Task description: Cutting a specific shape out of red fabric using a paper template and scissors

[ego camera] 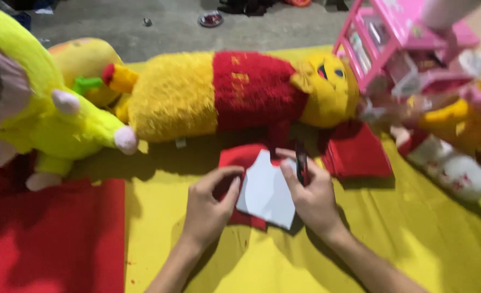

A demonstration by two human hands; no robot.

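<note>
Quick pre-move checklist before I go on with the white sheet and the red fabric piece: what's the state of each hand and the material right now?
1. Left hand on the red fabric piece: ok, fingers press its left side.
2. Right hand on the white sheet: ok, thumb on its right edge.
3. White sheet lies on the red piece: ok, red shows above and below.
4. Dark slim tool in right hand: ok, held; its kind cannot tell.
5. Red fabric stack apart from the hands: ok.
6. Plush bear off the work: ok, behind it.
</note>
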